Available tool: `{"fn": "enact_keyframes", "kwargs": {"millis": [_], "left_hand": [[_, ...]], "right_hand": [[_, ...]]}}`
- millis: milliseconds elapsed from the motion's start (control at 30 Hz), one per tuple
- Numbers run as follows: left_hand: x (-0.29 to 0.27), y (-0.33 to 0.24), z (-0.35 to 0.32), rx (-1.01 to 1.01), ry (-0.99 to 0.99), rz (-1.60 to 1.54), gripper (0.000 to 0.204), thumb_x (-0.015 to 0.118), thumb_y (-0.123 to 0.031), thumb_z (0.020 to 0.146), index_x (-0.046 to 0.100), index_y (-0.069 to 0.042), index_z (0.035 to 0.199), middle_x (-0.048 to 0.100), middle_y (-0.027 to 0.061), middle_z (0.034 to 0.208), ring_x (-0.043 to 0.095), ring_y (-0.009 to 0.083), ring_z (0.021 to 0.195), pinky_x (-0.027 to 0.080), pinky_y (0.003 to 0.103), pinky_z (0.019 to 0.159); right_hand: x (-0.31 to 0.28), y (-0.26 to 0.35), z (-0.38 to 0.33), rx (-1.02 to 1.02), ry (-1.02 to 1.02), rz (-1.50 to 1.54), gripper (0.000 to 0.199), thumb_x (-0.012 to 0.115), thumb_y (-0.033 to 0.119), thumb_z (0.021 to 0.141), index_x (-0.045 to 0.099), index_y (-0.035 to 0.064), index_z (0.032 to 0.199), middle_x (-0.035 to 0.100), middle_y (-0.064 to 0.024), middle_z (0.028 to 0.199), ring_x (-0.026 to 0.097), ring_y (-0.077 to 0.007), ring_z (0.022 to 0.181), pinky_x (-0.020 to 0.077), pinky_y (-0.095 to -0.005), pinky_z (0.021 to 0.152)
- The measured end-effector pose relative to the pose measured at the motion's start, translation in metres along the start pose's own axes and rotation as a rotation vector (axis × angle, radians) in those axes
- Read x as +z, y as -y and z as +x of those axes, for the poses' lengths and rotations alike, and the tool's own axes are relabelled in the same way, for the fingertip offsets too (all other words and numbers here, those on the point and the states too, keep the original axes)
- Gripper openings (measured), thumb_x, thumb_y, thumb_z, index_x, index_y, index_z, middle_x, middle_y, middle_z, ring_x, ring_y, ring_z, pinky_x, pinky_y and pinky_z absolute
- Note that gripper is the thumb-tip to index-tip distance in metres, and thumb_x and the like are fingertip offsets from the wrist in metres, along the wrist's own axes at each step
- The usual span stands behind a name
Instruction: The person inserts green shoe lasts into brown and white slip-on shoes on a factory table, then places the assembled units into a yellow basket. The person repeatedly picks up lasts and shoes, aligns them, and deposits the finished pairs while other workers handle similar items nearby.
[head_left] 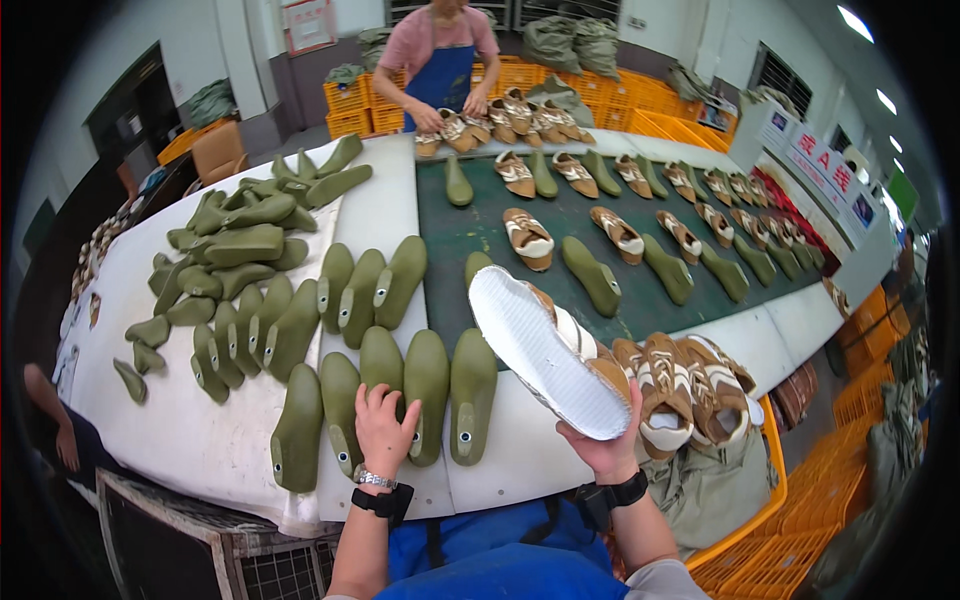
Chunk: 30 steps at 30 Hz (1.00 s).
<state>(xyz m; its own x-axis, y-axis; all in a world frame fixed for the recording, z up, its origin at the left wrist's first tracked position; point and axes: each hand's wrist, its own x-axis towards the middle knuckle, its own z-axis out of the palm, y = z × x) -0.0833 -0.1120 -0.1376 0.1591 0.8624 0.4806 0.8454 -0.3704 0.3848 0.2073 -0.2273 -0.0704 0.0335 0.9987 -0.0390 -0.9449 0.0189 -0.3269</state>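
Right hand [604,442] grips a brown-and-white shoe [556,352] above the white table [515,448], sole exposed, long axis slanting lower right to upper left. Left hand [384,428], fingers parted, rests on a green last [381,362]. Beyond, red characters mark a white sign [815,166].

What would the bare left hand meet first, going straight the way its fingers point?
The left hand would likely meet the smooth, olive-green, foot-shaped block directly ahead; whether it already touches that block is hard to tell from this angle.

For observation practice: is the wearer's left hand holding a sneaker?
No, the left hand is at a green shoe last; the right hand holds the white-soled sneaker.
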Motion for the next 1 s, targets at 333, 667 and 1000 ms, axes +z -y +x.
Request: {"fn": "enact_keyframes", "kwargs": {"millis": [333, 667, 1000], "left_hand": [[-0.004, -0.003, 0.0, -0.012, -0.018, -0.013, 0.035, 0.071, -0.035, 0.079, 0.066, -0.005, 0.096, 0.058, 0.0101, 0.112, 0.044, 0.0421, 0.12, 0.045, 0.05, 0.09], [-0.01, -0.003, 0.004, -0.042, 0.067, -0.029, 0.039, 0.071, -0.037, 0.078, 0.066, -0.005, 0.1, 0.055, 0.0111, 0.116, 0.043, 0.0428, 0.121, 0.044, 0.049, 0.091], [-0.01, -0.004, 0.007, -0.045, 0.103, -0.025, 0.039, 0.075, -0.031, 0.073, 0.066, -0.007, 0.102, 0.056, 0.0109, 0.115, 0.043, 0.0442, 0.12, 0.043, 0.05, 0.092]], "right_hand": [[0.11, 0.035, 0.073, -0.44, 0.168, -1.348, 0.019, 0.052, 0.022, 0.097, 0.05, 0.0047, 0.106, 0.053, 0.0013, 0.089, 0.049, -0.0044, 0.082, 0.0417, -0.0206, 0.071], [0.074, -0.015, 0.325, -0.933, 0.057, -2.042, 0.03, 0.061, 0.034, 0.088, 0.051, 0.0131, 0.108, 0.056, -0.0156, 0.104, 0.059, -0.0389, 0.091, 0.0488, -0.0456, 0.076], [-0.1, -0.096, 0.395, -0.246, 0.025, -2.376, 0.04, 0.058, 0.02, 0.084, 0.049, 0.0144, 0.123, 0.049, -0.0245, 0.123, 0.062, -0.0418, 0.096, 0.0514, -0.049, 0.083]]}}
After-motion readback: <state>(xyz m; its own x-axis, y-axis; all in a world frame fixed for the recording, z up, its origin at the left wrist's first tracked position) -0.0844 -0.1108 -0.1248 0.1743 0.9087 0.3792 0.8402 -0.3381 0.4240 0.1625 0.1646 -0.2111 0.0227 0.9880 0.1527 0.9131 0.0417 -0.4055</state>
